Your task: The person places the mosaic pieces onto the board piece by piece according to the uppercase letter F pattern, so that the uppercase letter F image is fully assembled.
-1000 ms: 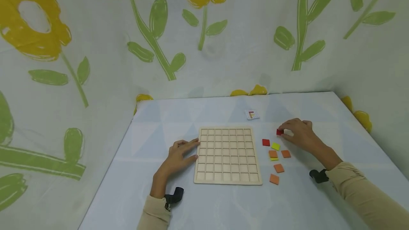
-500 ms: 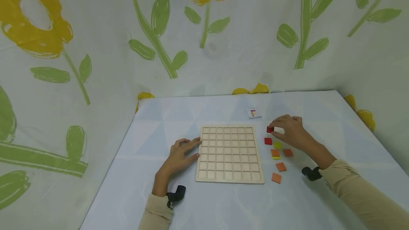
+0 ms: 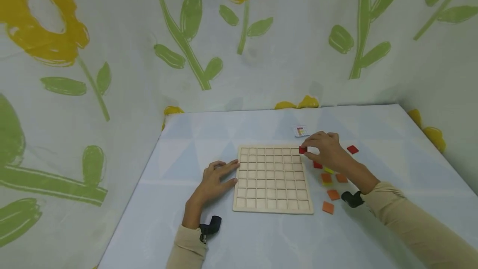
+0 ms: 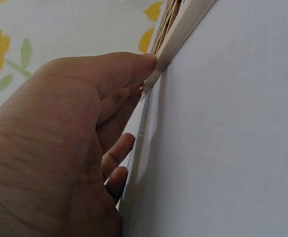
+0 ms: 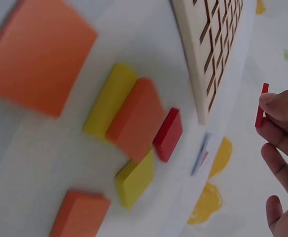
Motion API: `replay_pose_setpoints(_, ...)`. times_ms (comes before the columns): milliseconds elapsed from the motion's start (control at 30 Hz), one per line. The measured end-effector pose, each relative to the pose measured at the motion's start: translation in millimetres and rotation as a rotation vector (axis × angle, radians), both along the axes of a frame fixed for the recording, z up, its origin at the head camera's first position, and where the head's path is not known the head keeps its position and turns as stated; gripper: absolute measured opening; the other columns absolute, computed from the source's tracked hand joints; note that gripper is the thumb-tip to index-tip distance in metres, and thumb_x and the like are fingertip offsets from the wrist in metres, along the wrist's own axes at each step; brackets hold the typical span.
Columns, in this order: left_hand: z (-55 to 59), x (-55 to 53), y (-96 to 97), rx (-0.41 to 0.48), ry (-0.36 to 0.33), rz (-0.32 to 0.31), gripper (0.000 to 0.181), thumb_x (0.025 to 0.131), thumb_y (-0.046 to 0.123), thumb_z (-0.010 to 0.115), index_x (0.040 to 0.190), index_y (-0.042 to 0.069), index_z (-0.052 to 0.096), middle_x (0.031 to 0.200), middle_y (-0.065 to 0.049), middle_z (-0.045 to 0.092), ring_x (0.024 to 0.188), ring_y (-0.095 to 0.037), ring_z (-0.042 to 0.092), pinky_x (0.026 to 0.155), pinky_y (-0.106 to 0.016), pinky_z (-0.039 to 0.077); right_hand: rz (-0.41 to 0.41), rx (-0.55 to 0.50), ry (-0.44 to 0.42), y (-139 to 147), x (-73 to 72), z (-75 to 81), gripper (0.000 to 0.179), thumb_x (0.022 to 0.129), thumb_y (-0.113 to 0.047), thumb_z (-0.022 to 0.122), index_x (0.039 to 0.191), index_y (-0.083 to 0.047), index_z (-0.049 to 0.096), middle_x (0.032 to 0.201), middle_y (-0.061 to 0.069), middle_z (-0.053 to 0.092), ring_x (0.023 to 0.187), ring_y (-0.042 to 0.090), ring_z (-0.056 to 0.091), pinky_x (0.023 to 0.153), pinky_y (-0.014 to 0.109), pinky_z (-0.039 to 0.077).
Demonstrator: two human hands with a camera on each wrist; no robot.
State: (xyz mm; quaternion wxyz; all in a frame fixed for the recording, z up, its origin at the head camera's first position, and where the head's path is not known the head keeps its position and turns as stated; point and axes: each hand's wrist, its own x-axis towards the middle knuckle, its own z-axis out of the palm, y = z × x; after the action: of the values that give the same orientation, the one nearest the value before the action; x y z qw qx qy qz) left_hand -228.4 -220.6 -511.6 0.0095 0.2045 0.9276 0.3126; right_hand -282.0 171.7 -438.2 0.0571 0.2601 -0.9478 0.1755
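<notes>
A square wooden board (image 3: 272, 211) with a grid of shallow cells lies on the table. The left hand (image 3: 214, 182) touches the board's left edge with extended fingertips and thumb; the left wrist view has the thumb (image 4: 119, 69) against the board's side (image 4: 176, 42). Between thumb and finger, the right hand (image 3: 325, 151) pinches a red square tile (image 3: 302, 150) over the board's upper right corner. In the right wrist view this tile (image 5: 261, 111) is held edge-on, clear of the table. No cell holds a tile.
Right of the board lie several loose tiles: red (image 5: 168, 134), yellow (image 5: 134, 182) and orange (image 3: 328, 207), one orange tile (image 5: 138, 118) resting on a yellow one. Another red tile (image 3: 352, 149) lies beyond the right hand. A small printed card (image 3: 301, 131) lies behind the board.
The right hand has carried the red tile leftward from the table's right side to the board's corner. A red tile right of the hand has come into sight. The left hand stays at the board.
</notes>
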Motion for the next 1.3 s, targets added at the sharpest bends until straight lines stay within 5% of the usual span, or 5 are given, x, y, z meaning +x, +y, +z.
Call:
replay_pose_setpoints(267,2.3,1.2,0.4,-0.013,-0.017,0.005,0.052,0.100,0.036,0.062,0.149,0.024,0.051,0.156,0.012,0.041,0.137,-0.029,0.032,0.106,-0.055,0.022,0.094,-0.062,0.073,-26,-4.6,-2.0,0.023,0.082,-0.011,0.083,0.104,-0.010,0.077,0.111,0.009,0.071,0.115,0.033,0.055,0.096,0.064,0.026)
replay_pose_setpoints(1300,-0.9,-0.7,-1.5,-0.046,0.015,0.014,0.052,0.099,0.039,0.060,0.149,0.026,0.051,0.155,0.015,0.041,0.135,-0.026,0.034,0.103,-0.053,0.026,0.245,-0.059,0.065,-110,-16.5,-12.9,0.019,0.083,-0.014,0.083,0.102,-0.013,0.079,0.110,0.004,0.071,0.111,0.027,0.056,0.096,0.064,0.028)
